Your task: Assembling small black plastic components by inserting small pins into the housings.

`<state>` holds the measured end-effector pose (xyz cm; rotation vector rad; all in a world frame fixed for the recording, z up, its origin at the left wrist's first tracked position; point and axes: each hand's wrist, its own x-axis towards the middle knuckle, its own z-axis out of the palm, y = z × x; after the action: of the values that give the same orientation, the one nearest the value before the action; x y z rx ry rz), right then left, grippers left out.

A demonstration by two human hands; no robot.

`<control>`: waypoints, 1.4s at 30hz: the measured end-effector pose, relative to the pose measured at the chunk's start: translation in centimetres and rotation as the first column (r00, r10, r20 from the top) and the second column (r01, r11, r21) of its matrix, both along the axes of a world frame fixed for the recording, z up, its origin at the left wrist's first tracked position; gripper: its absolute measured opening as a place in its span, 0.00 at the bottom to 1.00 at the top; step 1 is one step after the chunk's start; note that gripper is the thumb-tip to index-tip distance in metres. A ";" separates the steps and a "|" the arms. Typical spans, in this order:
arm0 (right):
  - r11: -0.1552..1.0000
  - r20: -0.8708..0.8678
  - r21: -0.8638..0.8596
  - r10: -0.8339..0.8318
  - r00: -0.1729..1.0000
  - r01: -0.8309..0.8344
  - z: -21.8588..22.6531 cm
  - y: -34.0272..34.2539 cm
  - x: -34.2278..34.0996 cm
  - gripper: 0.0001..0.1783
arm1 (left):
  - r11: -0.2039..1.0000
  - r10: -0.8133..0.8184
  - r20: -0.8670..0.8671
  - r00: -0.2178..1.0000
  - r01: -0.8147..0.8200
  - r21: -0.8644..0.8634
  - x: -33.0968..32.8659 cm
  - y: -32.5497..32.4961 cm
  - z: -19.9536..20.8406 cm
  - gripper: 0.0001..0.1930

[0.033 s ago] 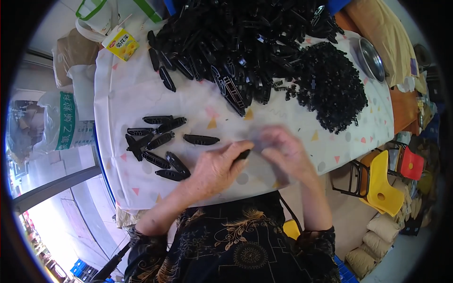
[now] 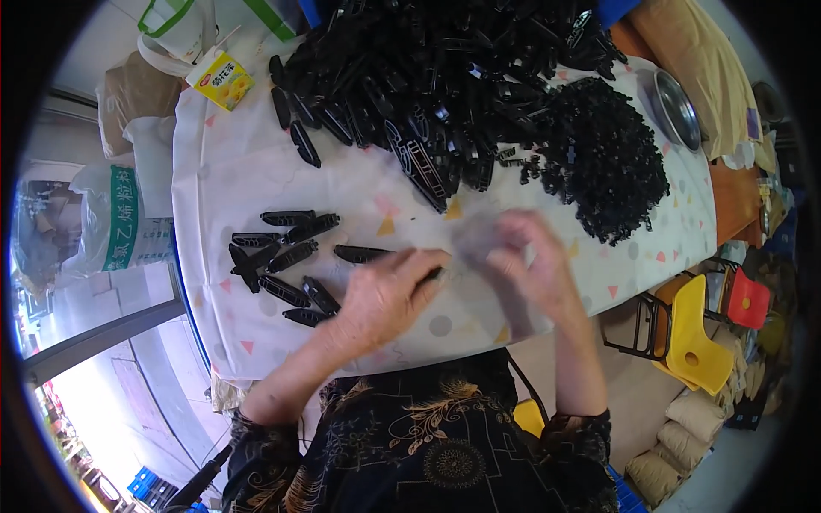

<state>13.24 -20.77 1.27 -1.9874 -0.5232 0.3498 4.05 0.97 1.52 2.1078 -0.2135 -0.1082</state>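
1. Left hand (image 2: 380,299) closes round a black piece (image 2: 434,274), its tip toward two o'clock, perhaps exposed for access;
2. Right hand (image 2: 540,267), near three from it, is curled, blurred; whether holding anything, I cannot tell;
3. Small parts (image 2: 609,162) lie at its one o'clock, seemingly for reach; loose pieces (image 2: 292,256) sit at the left's ten, apparently kept apart from the twelve-o'clock heap (image 2: 385,77).

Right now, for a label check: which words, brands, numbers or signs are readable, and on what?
Print located, not copied out:
Yellow carton: large dark characters readable; lettering on its red mark too small.
Plastic bag: large pale characters readable down a green band; smaller green print too blurred.
Heap of black pieces: no lettering can be made out.
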 end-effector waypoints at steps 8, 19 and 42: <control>0.740 0.641 -0.550 0.077 0.763 0.387 -1.6 0.4 7.8 0.12 | 0.771 -0.154 0.538 0.829 -0.240 0.590 9.3 3.0 0.5 0.17; 0.798 -0.470 0.420 -0.216 0.855 0.433 -1.3 -3.6 4.2 0.10 | 0.661 -0.343 0.489 0.802 -0.164 0.732 9.8 3.8 1.0 0.14; 0.696 -0.439 0.611 -0.099 0.893 0.377 0.4 -2.9 -7.6 0.04 | 0.479 -0.261 -0.380 0.887 -0.223 -0.849 -0.4 -7.3 -0.2 0.19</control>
<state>5.65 -23.71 1.63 -1.1902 -0.0938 0.3005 3.67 -6.32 1.31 0.9551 0.0224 -0.4253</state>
